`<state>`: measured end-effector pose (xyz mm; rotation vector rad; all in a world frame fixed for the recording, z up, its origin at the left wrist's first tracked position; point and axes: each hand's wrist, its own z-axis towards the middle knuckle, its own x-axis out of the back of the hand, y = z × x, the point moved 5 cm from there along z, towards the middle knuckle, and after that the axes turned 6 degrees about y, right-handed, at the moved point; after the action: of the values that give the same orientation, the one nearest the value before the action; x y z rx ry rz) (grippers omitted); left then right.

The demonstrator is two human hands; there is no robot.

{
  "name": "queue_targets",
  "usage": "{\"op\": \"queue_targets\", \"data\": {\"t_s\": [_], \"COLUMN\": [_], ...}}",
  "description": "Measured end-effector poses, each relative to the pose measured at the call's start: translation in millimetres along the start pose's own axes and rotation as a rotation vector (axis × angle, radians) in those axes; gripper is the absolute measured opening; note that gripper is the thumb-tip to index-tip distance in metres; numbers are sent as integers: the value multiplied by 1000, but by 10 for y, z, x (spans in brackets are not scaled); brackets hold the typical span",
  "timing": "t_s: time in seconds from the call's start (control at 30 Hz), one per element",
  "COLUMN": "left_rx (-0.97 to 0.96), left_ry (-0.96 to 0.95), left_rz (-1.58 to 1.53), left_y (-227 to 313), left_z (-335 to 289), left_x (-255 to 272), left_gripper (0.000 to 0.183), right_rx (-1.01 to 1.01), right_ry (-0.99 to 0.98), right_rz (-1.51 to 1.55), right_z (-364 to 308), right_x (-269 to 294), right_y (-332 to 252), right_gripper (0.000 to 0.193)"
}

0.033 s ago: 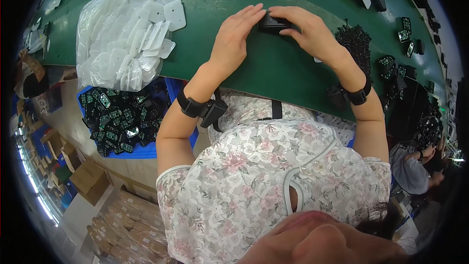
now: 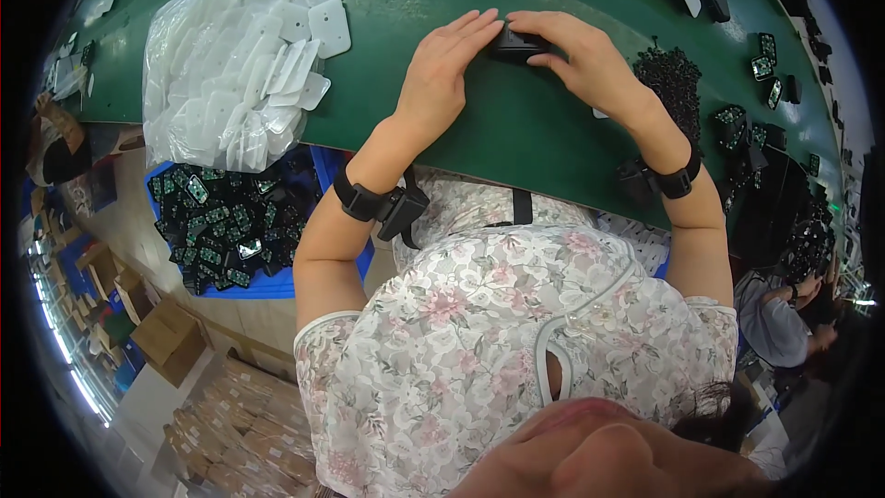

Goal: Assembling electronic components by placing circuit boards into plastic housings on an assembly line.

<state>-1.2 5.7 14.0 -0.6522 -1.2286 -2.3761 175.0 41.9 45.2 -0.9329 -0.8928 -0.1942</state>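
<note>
Over the green table [image 2: 544, 143], the straight-fingered left hand [image 2: 437, 72] rests its fingertips at one end of what the curled right hand [image 2: 586, 53] clasps, a black casing [image 2: 513, 46] probably best steadied with light, even pressure from both sides.

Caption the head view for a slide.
Left hand and right hand at a black part over a green table; white plates spill from a clear bag.

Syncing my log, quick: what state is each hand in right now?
Left hand: open, fingertips at the black part; contact can't be told.
Right hand: closed, holding the black part between thumb and fingers.
</note>
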Motion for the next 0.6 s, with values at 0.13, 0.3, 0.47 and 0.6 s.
{"op": "queue_targets", "data": {"t_s": [0.13, 0.3, 0.47, 0.6], "left_rx": [-86, -171, -218, -55], "left_ry": [-79, -92, -32, -41], "left_rz": [126, 300, 421, 265], "left_y": [8, 176, 281, 244], "left_z": [2, 18, 128, 334], "left_x": [-6, -26, -198, -213], "left_gripper": [53, 52, 55, 45], "right_rx": [36, 84, -125, -393], "right_ry": [4, 111, 50, 178], "right_rz": [-26, -84, 209, 815], "right_z": [-16, -99, 79, -7], "right_x": [-45, -50, 47, 87], "right_y": [-15, -76, 132, 299], "right_gripper": [48, 50, 47, 47]}}
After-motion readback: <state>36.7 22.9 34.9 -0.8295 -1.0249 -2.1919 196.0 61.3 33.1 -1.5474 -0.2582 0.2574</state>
